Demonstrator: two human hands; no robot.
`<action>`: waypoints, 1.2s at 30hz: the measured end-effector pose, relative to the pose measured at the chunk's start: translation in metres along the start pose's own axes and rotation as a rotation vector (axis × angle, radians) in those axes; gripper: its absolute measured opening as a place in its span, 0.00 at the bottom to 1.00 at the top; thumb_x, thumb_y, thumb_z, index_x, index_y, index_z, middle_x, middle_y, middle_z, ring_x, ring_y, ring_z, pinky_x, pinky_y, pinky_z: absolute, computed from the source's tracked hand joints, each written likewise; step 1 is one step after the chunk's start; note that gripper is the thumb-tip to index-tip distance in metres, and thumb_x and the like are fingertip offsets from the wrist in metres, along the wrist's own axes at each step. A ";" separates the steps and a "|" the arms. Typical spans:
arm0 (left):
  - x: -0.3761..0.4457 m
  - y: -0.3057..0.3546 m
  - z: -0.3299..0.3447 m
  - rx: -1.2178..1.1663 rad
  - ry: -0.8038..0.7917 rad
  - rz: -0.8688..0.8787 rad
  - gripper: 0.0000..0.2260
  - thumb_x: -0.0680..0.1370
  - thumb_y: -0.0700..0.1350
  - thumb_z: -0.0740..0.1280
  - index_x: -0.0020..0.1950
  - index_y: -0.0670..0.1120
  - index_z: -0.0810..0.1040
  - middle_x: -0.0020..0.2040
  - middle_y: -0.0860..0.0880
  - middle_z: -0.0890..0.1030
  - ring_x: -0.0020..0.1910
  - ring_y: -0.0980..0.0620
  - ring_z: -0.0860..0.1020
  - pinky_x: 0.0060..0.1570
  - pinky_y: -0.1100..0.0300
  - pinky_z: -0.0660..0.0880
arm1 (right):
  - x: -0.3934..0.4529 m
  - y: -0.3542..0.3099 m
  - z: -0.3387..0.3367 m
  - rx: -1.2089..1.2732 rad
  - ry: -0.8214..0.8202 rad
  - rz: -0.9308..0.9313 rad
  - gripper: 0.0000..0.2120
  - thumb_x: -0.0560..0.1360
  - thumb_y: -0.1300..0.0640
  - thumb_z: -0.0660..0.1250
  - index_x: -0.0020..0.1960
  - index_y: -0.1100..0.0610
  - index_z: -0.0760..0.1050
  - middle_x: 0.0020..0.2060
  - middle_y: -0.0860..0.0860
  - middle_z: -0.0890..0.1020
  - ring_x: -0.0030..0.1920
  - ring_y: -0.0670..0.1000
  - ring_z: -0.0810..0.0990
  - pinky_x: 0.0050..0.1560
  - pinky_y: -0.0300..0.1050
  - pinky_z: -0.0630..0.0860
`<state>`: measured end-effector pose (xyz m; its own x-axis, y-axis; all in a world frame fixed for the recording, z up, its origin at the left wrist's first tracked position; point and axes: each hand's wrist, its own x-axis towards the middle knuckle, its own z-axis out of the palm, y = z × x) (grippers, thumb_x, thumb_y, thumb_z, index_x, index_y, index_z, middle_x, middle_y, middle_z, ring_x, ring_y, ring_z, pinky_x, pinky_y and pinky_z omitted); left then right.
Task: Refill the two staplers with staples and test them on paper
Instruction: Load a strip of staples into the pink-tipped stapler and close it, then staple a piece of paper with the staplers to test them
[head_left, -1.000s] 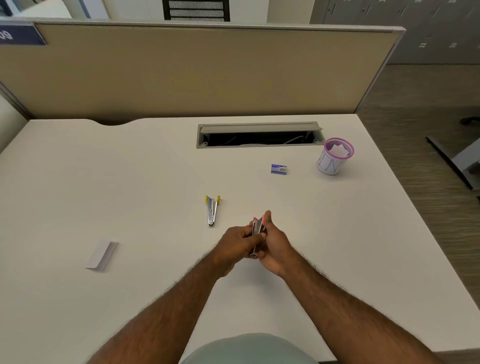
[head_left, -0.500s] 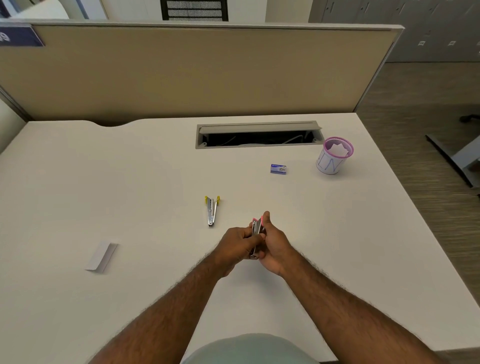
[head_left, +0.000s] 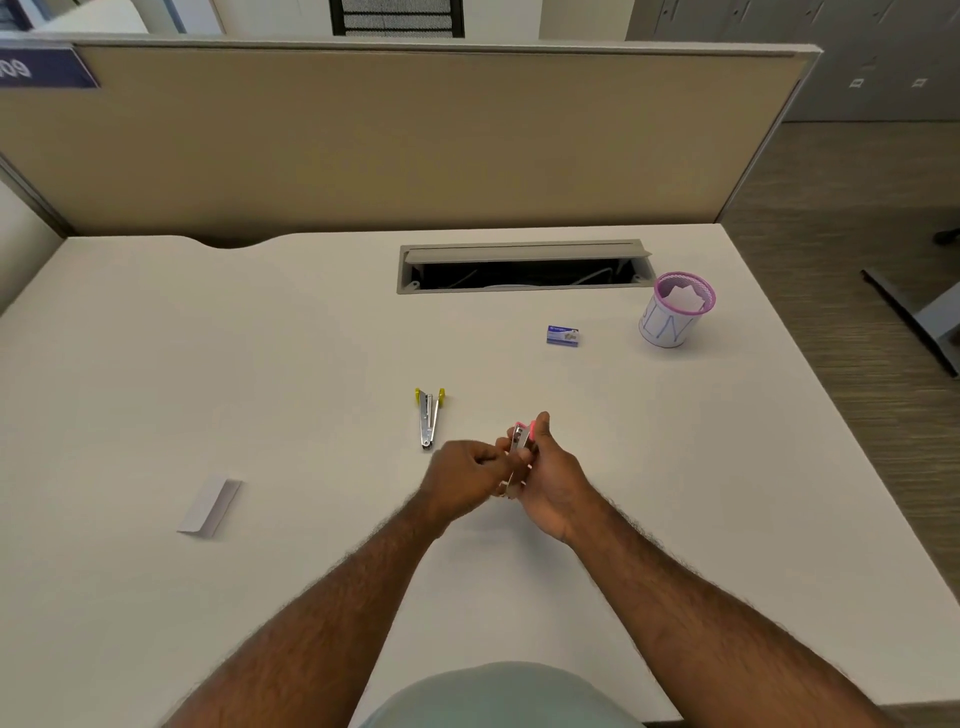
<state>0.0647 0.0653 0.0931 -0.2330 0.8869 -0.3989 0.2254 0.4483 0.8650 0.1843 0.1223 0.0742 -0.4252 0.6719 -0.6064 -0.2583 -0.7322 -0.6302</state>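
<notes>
Both hands are gripping the small pink-tipped metal stapler (head_left: 521, 441) mid-bench: right hand (head_left: 553, 486) wrapping it, left hand (head_left: 462, 480) pinching its side.

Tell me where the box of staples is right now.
In the head view, the small blue staple box lies on the white desk, right of centre, between the cable slot behind it and the pink mesh cup to its right.

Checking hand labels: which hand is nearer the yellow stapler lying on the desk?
Left. The left hand sits just below-right of the yellow stapler; the right hand is farther right, holding the pink stapler.
</notes>
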 end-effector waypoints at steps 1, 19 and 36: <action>0.002 0.000 -0.006 0.074 0.113 0.015 0.19 0.73 0.60 0.69 0.35 0.45 0.82 0.31 0.49 0.82 0.32 0.52 0.82 0.39 0.58 0.78 | 0.002 -0.002 0.001 -0.001 0.000 -0.017 0.20 0.78 0.39 0.55 0.48 0.54 0.75 0.39 0.52 0.81 0.40 0.50 0.79 0.45 0.48 0.74; -0.018 -0.109 -0.202 0.427 0.940 -0.503 0.17 0.74 0.38 0.63 0.63 0.40 0.73 0.65 0.38 0.72 0.65 0.37 0.71 0.65 0.46 0.69 | 0.030 -0.021 0.011 -0.391 0.084 0.001 0.23 0.77 0.34 0.53 0.47 0.53 0.73 0.39 0.50 0.79 0.27 0.47 0.75 0.26 0.37 0.70; -0.033 -0.138 -0.232 0.480 0.642 -0.808 0.24 0.71 0.43 0.72 0.63 0.34 0.71 0.60 0.37 0.77 0.61 0.39 0.76 0.61 0.50 0.73 | 0.031 -0.007 0.020 -0.472 0.095 0.038 0.24 0.76 0.35 0.57 0.54 0.55 0.74 0.42 0.51 0.81 0.32 0.48 0.76 0.30 0.40 0.71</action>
<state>-0.1779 -0.0520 0.0573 -0.8850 0.1595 -0.4375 0.0958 0.9818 0.1641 0.1557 0.1461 0.0699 -0.3400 0.6687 -0.6612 0.1877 -0.6407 -0.7445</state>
